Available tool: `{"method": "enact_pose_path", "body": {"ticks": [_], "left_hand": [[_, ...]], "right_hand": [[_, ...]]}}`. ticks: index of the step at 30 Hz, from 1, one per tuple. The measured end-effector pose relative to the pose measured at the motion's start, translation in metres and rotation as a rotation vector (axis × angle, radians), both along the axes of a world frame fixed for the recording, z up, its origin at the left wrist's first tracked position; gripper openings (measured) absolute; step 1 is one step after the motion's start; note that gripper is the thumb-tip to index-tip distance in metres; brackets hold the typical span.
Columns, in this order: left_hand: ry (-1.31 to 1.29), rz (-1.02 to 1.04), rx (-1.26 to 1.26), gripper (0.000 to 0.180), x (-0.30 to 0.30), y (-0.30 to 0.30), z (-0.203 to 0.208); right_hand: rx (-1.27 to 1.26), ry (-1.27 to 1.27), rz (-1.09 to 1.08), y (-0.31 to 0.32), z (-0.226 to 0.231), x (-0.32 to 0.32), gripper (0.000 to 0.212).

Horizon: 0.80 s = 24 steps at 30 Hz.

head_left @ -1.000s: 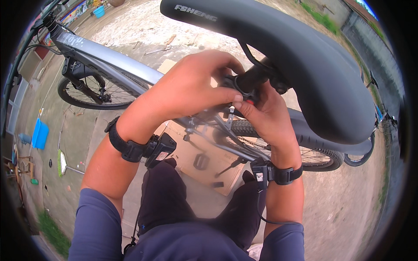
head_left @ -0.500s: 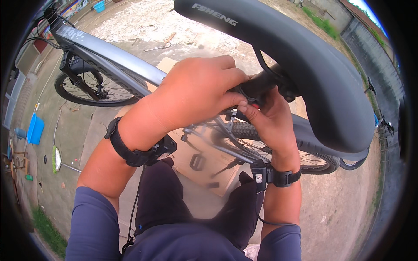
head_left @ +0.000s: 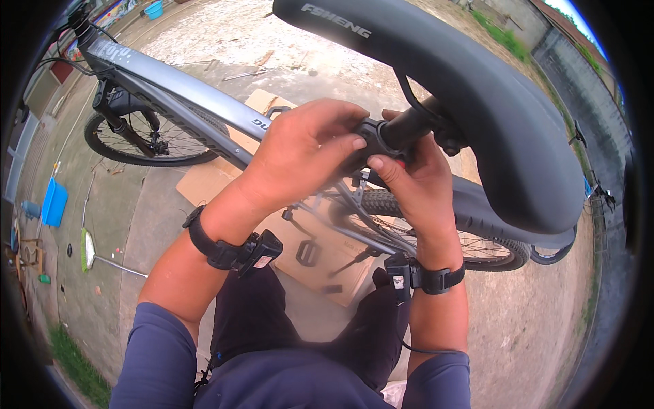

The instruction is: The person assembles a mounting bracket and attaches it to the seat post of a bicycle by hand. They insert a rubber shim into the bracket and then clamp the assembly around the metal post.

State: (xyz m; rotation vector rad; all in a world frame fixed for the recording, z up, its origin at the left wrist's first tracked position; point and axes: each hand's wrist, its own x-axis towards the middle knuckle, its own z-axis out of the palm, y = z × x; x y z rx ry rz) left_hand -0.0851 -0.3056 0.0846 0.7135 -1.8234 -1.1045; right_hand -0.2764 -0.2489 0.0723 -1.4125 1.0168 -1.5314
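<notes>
A black seat post [head_left: 411,129] runs down from a wide black bicycle saddle [head_left: 477,102]. Around the post sits a black clamp [head_left: 373,136], with a bit of red showing beside it. My left hand [head_left: 303,146] pinches the clamp's left side, thumb on the near face and fingers on the far side. From the right, my right hand [head_left: 419,194] holds the clamp too, its thumb in front and its other fingers partly hidden behind the post. The silver-grey bicycle frame [head_left: 184,85] stretches away to the upper left.
Under the frame lies flattened cardboard [head_left: 327,255]. The front wheel [head_left: 157,136] stands at left, the rear wheel [head_left: 487,249] at right below the saddle. A blue basin [head_left: 54,202] and a green broom [head_left: 87,250] are on the concrete at left. A wall [head_left: 579,75] runs along the right.
My left hand has shifted down and left and turned, so the clamp now shows between my hands. My right hand has barely moved. The bicycle is in the same place.
</notes>
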Motion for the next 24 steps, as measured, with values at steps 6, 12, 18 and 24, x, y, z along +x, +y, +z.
{"method": "enact_pose_path", "body": {"ticks": [6, 12, 18, 24], "left_hand": [[-0.044, 0.044, -0.185, 0.019, -0.0046, -0.0056, -0.0013], [-0.057, 0.096, -0.295, 0.016, -0.0073, -0.0078, -0.0045], [-0.056, 0.103, -0.32, 0.016, -0.0069, -0.0069, -0.0046], [-0.03, 0.087, -0.298, 0.015, -0.0068, -0.0059, -0.0043]], "right_hand": [[0.003, -0.012, -0.025, 0.001, 0.0041, 0.0032, 0.047], [-0.055, -0.016, -0.061, -0.0017, 0.0004, 0.0054, 0.045], [-0.018, 0.017, -0.047, -0.0007, 0.0033, 0.0037, 0.047], [-0.006, 0.006, -0.077, -0.0007, -0.0034, 0.0039, 0.052]]}}
